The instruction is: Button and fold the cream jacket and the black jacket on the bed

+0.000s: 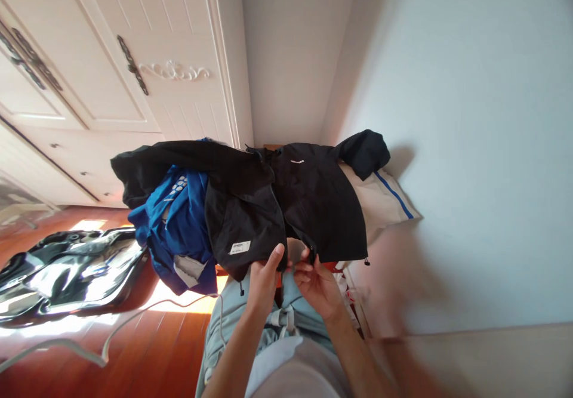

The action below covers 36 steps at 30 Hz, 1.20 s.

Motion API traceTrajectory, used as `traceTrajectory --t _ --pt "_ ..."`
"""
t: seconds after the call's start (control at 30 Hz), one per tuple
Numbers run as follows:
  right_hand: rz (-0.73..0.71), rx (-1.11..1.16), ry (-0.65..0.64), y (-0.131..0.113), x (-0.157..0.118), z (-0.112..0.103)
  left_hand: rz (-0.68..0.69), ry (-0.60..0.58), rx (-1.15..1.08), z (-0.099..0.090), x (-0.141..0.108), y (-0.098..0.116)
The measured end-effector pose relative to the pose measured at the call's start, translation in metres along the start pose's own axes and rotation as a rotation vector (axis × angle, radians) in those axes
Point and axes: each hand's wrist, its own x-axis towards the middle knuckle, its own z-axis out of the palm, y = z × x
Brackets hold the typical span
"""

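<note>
A black zip-up jacket (320,201) lies spread out in front of me, its front parted at the lower end of the zip and its sleeves out to both sides. My left hand (265,278) grips the bottom front corner of one half, thumb on top, near a white label. The other half's bottom corner is pinched in the fingers of my right hand (317,281). Drawcord ends hang from the hem. Under the jacket, blue clothing (179,225) shows at the left and a cream garment with a blue stripe (387,201) at the right.
An open suitcase (85,272) with things inside lies on the wooden floor (147,356) at the left. A white cable (134,311) runs across the floor toward my leg. White cabinets (179,105) stand behind, and a pale wall (483,177) borders the right side.
</note>
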Motion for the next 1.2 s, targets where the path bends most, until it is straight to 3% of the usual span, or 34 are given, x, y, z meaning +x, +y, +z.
traceTrajectory --t 0.1,0.17,0.37,0.5,0.83,1.03,1.13,1.2 --pt "-0.002 0.009 0.013 0.002 0.000 0.001 -0.090 -0.237 -0.197 -0.006 -0.007 0.005" --pt "0.018 0.040 0.011 0.003 -0.001 0.002 -0.123 -0.284 -0.234 -0.015 -0.010 0.006" --pt "0.053 0.071 -0.006 0.007 0.000 0.001 -0.114 -0.119 -0.116 -0.041 -0.007 -0.007" --pt "0.053 0.019 0.014 0.012 0.002 -0.006 -0.100 -0.073 -0.025 -0.047 -0.002 -0.017" --pt "0.037 -0.067 0.098 0.014 0.010 -0.026 -0.087 -0.037 -0.082 -0.026 0.006 -0.030" --pt "0.116 -0.111 0.149 0.020 0.016 -0.021 -0.032 0.006 0.038 -0.002 0.010 -0.029" --pt "0.007 -0.265 0.182 0.023 0.015 -0.014 0.015 0.037 0.103 0.004 0.011 -0.026" --pt "-0.055 -0.495 0.214 0.023 0.012 -0.011 0.005 0.044 0.094 0.003 0.012 -0.027"
